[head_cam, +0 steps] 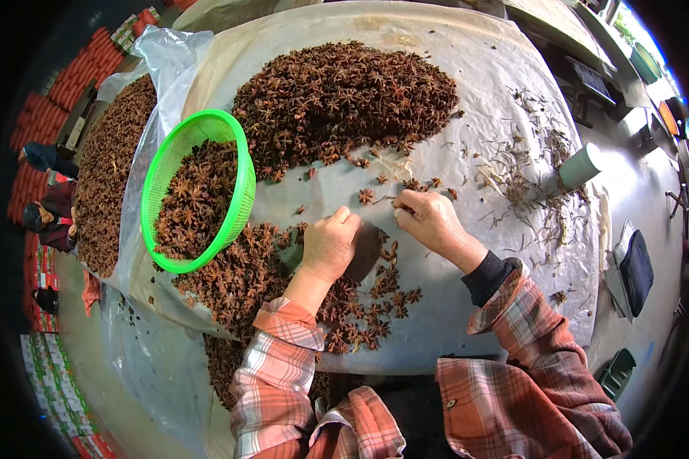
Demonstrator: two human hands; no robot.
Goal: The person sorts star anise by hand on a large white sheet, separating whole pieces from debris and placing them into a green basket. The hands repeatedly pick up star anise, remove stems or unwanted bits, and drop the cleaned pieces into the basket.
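A large heap of star anise lies on a table covered with plastic sheeting. My left hand has its fingers curled over the near part of the sheet; whether anything is inside them is hidden. My right hand pinches a thin dry stem between thumb and fingertips. Just left of that stem lies a single star anise. A tilted green plastic basket holds more star anise at the left. Looser pods spread below and around my left forearm.
Dry stems are scattered at the right, beside a pale green cylindrical container. Beyond the clear plastic sheet is another brown heap, with people beside it. A dark-cushioned seat stands right of the table.
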